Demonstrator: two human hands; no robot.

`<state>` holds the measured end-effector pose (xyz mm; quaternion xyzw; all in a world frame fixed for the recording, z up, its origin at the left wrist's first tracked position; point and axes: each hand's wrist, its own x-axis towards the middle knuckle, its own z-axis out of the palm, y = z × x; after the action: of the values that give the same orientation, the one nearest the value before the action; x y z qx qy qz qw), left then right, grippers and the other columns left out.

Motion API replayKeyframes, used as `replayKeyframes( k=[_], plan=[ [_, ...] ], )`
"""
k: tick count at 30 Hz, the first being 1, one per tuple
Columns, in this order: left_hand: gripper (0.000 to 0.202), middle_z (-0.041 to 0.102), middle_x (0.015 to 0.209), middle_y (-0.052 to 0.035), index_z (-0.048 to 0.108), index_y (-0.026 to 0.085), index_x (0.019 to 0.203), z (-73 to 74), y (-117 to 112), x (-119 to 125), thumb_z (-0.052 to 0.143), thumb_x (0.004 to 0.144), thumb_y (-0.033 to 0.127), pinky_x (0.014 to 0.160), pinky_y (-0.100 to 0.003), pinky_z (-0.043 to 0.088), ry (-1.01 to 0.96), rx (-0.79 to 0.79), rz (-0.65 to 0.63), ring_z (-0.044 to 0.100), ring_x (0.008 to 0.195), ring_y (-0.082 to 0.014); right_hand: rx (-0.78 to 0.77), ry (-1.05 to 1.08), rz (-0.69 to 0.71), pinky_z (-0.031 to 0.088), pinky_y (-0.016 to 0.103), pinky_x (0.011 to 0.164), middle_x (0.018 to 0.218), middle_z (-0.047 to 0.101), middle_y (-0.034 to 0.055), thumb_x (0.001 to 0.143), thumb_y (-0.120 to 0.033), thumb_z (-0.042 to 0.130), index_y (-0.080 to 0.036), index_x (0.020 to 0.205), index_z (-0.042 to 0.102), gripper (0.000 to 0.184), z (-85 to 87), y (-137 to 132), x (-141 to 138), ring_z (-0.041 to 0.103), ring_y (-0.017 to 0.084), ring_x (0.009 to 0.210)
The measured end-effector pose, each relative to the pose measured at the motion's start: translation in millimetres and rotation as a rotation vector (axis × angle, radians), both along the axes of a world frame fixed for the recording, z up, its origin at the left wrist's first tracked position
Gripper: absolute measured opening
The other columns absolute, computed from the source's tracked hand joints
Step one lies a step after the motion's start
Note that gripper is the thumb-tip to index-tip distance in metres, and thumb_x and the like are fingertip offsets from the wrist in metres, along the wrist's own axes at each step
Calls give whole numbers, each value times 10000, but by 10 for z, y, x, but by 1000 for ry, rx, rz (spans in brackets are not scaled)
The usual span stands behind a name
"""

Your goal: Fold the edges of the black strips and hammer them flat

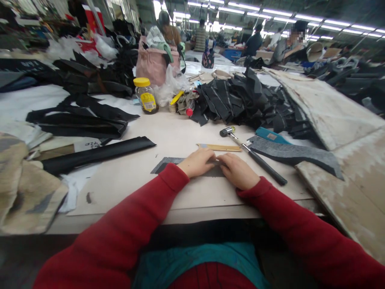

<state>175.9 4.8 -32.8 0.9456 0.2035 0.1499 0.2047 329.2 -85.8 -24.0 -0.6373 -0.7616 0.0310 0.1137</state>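
Note:
Both my hands rest side by side on a dark grey felt piece [165, 163] that lies flat on the worktable [126, 180]. My left hand [199, 162] presses on it with fingers curled together. My right hand [237, 171] does the same just to the right, fingertips meeting the left hand's. A tan strip [219, 147] lies just beyond my fingers. A small hammer [252, 154] with a black handle lies to the right of my right hand, its head pointing away from me.
A heap of black cut pieces [243, 102] sits behind the hammer. A yellow-lidded jar [145, 95], a long grey felt piece [294, 154], black strips [90, 156] at left and stained boards [331, 116] at right lie around. Other people work far back.

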Motion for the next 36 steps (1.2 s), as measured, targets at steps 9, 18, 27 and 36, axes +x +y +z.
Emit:
replayKeyframes(
  k=[9,18,27,36],
  plan=[
    [93,552,894,-50,558,144,839,15,-80,-47,498,850,215,779,-301,415,48,170,-19,502,880,-180,30,-122,23,379,291,790,885,562,87,806,-56,422,-129,901,597,212,-25,-64,-98,486,193,856],
    [181,578,954,-51,594,157,953,5,54,-287,448,849,132,857,-292,398,54,147,-104,510,925,-163,72,-332,18,374,310,734,801,558,88,876,-245,436,-150,786,592,203,54,-133,-253,490,214,805],
    [221,577,938,-50,595,146,906,13,130,-453,443,780,47,880,-282,390,6,70,-81,506,926,-157,30,-145,-36,375,311,773,889,556,90,867,-213,457,-149,952,584,166,-16,-46,-323,493,210,863],
    [210,568,992,-59,592,162,940,21,58,-521,394,870,146,832,-318,390,115,223,-52,495,922,-187,74,-297,25,381,321,689,845,558,112,895,-233,404,-131,883,606,226,-18,-9,-569,482,234,820]
  ],
)
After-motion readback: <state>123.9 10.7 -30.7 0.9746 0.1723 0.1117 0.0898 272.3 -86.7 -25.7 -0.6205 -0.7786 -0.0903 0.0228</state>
